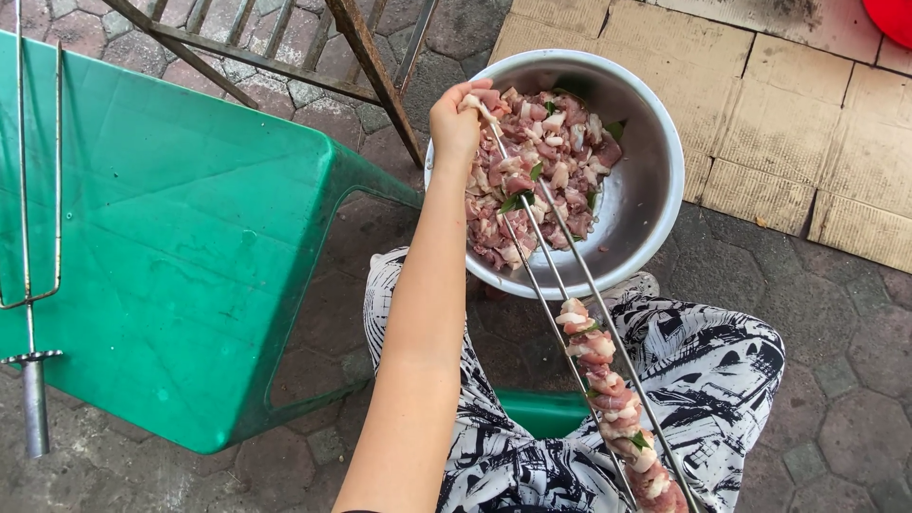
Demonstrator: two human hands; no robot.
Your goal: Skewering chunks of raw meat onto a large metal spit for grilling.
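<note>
One steel bowl, round and shiny, upper centre of the frame, on grey hexagonal paving beside tan square tiles; inside, a heap of raw meat pieces, pink and white, flecked with green leaf; left hand at the bowl's left rim, fingers pinched on one piece at the tip of a two-pronged metal skewer; two thin parallel prongs slanting to lower right, about a dozen glistening chunks threaded along the lower part; right hand out of sight; one green plastic stool, smooth, at left; a second two-pronged skewer, bare, lying on it; black-and-white patterned trousers below.
</note>
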